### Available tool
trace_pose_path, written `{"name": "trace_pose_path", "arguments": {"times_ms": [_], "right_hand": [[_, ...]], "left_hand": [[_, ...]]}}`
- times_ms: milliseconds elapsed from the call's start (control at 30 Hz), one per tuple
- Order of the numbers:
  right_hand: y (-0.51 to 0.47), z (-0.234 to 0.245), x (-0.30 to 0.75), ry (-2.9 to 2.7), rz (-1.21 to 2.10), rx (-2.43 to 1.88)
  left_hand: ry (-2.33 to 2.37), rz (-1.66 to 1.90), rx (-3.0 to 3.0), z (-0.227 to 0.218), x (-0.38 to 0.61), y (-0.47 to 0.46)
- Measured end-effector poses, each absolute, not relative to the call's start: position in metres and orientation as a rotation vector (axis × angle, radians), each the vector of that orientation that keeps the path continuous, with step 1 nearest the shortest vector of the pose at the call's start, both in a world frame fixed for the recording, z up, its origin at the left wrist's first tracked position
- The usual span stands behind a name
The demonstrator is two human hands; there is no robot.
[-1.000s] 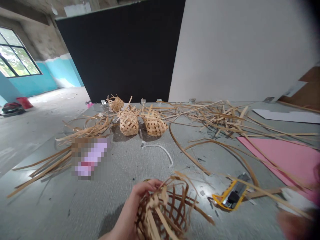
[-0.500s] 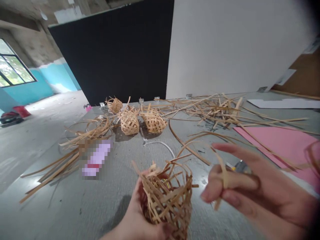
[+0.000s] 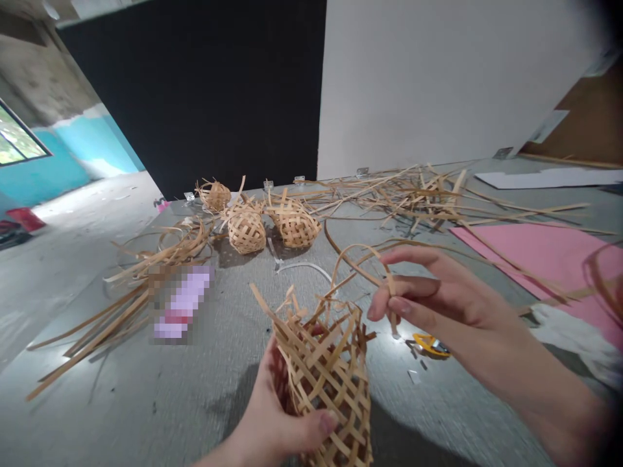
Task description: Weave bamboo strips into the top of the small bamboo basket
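Daylight's pouring in from the window point(image 3: 14, 146), soft shadows stretch over the tabletop point(image 3: 121, 415), a pixelated patch point(image 3: 181, 303) blurs out, and the fisheye edges bend and darken!

Craft workshop in unfinished building: raw concrete wall point(image 3: 39, 78), bamboo strips point(image 3: 413, 198) strewn across worktable point(image 3: 121, 408).

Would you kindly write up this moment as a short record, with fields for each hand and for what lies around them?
Left hand: holds a half-woven bamboo basket
Right hand: grips a curved bamboo strip between its fingers
Basket state: open weave, loose strip ends sticking out at the top
Nearest tool: yellow-handled cutter, mostly hidden behind the right hand, on the grey tabletop
Rest: three woven baskets, a heap of loose bamboo strips, a pink sheet
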State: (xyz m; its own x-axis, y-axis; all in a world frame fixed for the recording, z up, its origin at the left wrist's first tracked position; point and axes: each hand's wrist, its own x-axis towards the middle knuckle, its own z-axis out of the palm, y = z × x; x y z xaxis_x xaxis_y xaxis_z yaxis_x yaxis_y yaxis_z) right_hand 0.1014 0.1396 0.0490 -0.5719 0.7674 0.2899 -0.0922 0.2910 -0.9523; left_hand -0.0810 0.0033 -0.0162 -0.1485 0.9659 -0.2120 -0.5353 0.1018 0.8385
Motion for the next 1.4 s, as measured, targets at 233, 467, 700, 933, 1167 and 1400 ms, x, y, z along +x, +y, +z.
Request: {"name": "trace_pose_path", "arguments": {"times_ms": [233, 467, 700, 933, 1167, 1400], "right_hand": [[0.130, 0.040, 0.097, -1.645, 1.368, -0.544], [0.123, 0.041, 0.098, -1.611, 1.242, -0.721], [0.121, 0.041, 0.092, -1.557, 1.346, -0.639], [0.114, 0.043, 0.084, -1.580, 1.340, -0.637], [0.109, 0.034, 0.078, -1.530, 1.431, -0.778], [0.106, 0.025, 0.069, -1.574, 1.494, -0.808]], "left_hand": [[1.028, 1.375, 0.753, -0.027, -0.087, -0.004], [1.018, 1.403, 0.686, -0.013, -0.079, 0.001], [1.100, 1.375, 0.742, -0.010, -0.080, 0.004], [1.134, 1.415, 0.739, -0.016, -0.082, 0.005], [1.168, 1.472, 0.626, -0.011, -0.077, 0.012], [1.207, 1.475, 0.564, -0.017, -0.078, 0.011]]}}
